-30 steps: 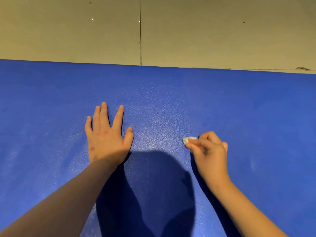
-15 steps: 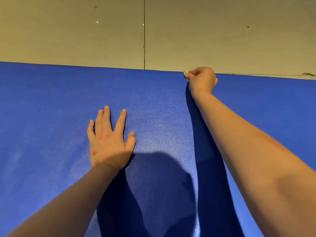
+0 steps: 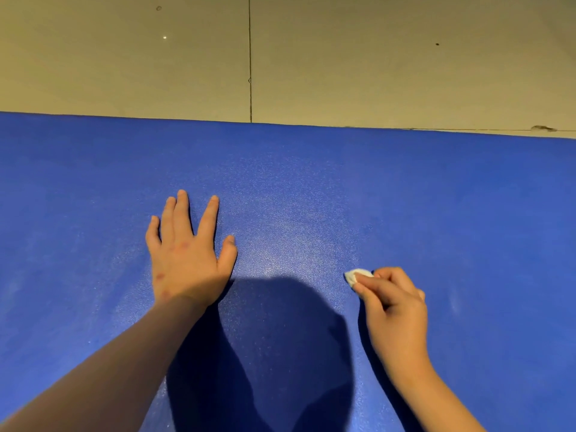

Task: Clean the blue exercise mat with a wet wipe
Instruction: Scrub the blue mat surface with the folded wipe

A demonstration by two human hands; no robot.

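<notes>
Beige tiled floor point(image 3: 374, 63) behind blue mat point(image 3: 311, 182), far edge straight, textured sheen mid-mat. Left hand point(image 3: 187, 260) flat, fingers spread. Right hand point(image 3: 394, 307) fingers pinch small white wipe point(image 3: 357, 275) on the mat. Bare mat all around.

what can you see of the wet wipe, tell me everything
The wet wipe is a small white wad, bunched up and soft-looking. Only its front end shows; the rest is hidden in the right hand, whose curled fingers pinch it. It is held down on the blue exercise mat, on the near part, to the right of the flat left hand.
</notes>
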